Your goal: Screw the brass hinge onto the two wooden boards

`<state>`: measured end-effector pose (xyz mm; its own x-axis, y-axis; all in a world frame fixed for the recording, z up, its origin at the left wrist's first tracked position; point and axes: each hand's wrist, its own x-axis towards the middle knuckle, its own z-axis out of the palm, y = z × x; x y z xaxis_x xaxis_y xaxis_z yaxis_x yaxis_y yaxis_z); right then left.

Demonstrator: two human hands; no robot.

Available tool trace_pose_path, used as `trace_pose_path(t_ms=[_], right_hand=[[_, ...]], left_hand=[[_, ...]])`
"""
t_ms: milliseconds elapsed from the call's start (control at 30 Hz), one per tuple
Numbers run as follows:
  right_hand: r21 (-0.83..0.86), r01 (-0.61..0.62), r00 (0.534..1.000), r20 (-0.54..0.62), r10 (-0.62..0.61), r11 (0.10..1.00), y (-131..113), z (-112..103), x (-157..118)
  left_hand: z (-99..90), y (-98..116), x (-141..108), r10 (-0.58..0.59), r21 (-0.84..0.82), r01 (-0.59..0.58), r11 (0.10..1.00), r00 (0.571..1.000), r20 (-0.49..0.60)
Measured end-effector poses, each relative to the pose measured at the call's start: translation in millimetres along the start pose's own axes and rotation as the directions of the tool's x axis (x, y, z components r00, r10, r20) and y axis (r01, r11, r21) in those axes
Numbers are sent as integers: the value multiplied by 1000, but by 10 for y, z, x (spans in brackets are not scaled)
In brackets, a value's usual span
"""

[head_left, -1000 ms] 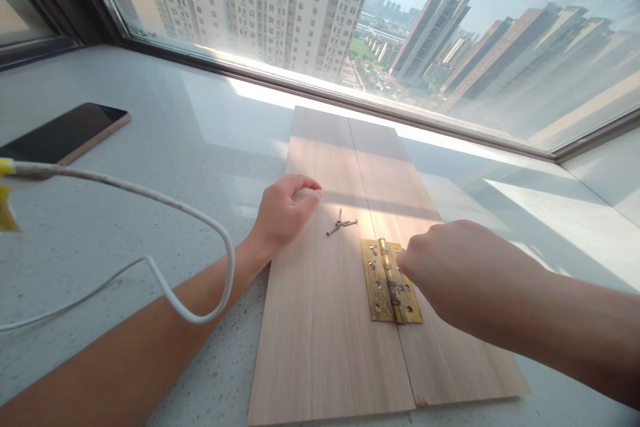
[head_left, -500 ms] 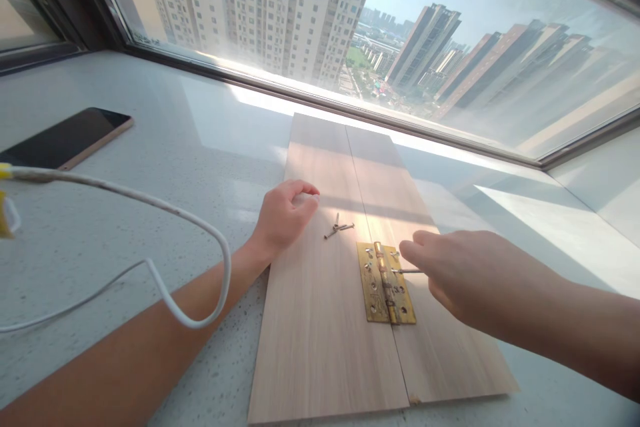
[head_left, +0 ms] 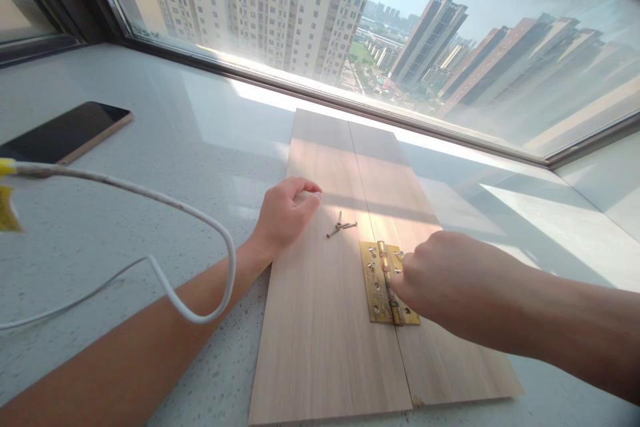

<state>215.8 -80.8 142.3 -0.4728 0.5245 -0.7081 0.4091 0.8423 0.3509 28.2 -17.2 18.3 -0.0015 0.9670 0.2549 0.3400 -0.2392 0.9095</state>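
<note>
My left hand (head_left: 290,213) rests on the left wooden board (head_left: 320,340), fingers curled in and thumb near the fingertip. Whether anything lies inside those fingers is hidden. My right hand (head_left: 440,273) is closed in a fist over the right side of a brass hinge (head_left: 376,297), which lies flat across the seam of two boards. A thin metal shaft showed from this fist a moment ago; the hand covers it now. Short screws (head_left: 399,253) stand in the upper holes of both hinge leaves. Lower holes in view hold none.
Several loose screws (head_left: 343,225) lie on the left board near my left hand. A white cable (head_left: 165,197) loops above my left forearm. At the left a phone (head_left: 75,130) lies on the speckled sill (head_left: 200,113), under a large window. The right board (head_left: 465,367) adjoins the left.
My right hand has come lower and left, so it covers part of the hinge's right leaf and the metal shaft seen before. The left hand stays in place. The view shifts slightly.
</note>
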Motion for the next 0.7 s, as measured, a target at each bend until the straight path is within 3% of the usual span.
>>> trace_pose_path(t_ms=[167, 300, 367, 433, 533, 633, 700], right_hand=[[223, -258, 962, -34, 272, 940, 111, 61, -10], [446, -480, 861, 73, 504, 756, 111, 117, -50], [497, -545, 820, 147, 554, 675, 83, 107, -62], [456, -546, 823, 133, 552, 703, 43, 87, -76], [322, -448, 883, 17, 468, 834, -2, 72, -115], [146, -271, 956, -78, 284, 952, -11, 81, -171], [-4, -139, 980, -145, 137, 990, -29, 93, -196]], left_hand=[[0, 13, 6, 2, 5, -2, 1000, 1000, -3], [3, 16, 8, 10, 15, -10, 1000, 1000, -1], [3, 11, 7, 12, 17, -12, 1000, 1000, -1], [2, 3, 6, 13, 16, -13, 1000, 1000, -1], [3, -6, 5, 10, 7, -10, 1000, 1000, 2], [5, -5, 4, 10, 9, -10, 1000, 1000, -2], [4, -2, 4, 18, 16, -18, 1000, 1000, 0]])
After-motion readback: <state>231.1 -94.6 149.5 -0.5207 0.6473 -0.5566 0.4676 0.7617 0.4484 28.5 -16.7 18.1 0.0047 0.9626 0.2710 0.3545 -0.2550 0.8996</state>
